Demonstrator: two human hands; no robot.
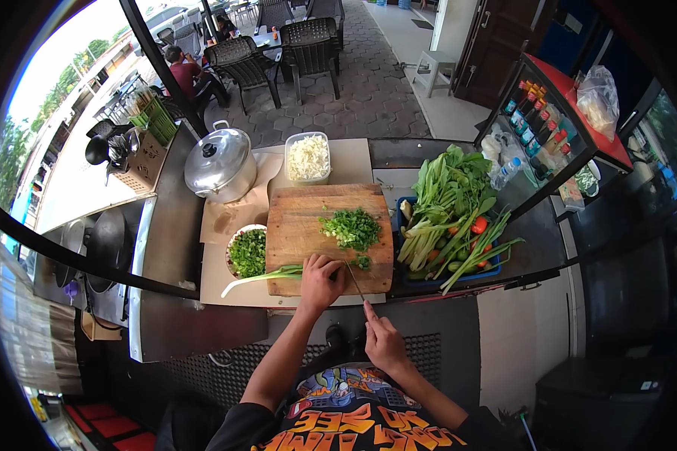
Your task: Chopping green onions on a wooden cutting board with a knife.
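My left hand [322, 280] presses a bunch of scallions [282, 273] onto the wooden cutting board [293, 231]; their white ends stick out past the board's left edge. My right hand [385, 343] grips a kitchen knife [354, 280], its blade resting close beside my left fingers, near the board's front edge. A heap of chopped scallion greens [351, 228] lies on the right half of the board, with a small clump [363, 261] nearer the blade. Left of the board, a bowl [247, 251] holds more chopped greens.
Behind the board stand a lidded metal pot [225, 169] and a plastic tub of shredded cabbage [308, 158]. A blue basket [451, 278] of leafy greens and tomatoes sits at the right, near a glass case [536, 127] with bottles. A person [185, 73] sits beyond the counter.
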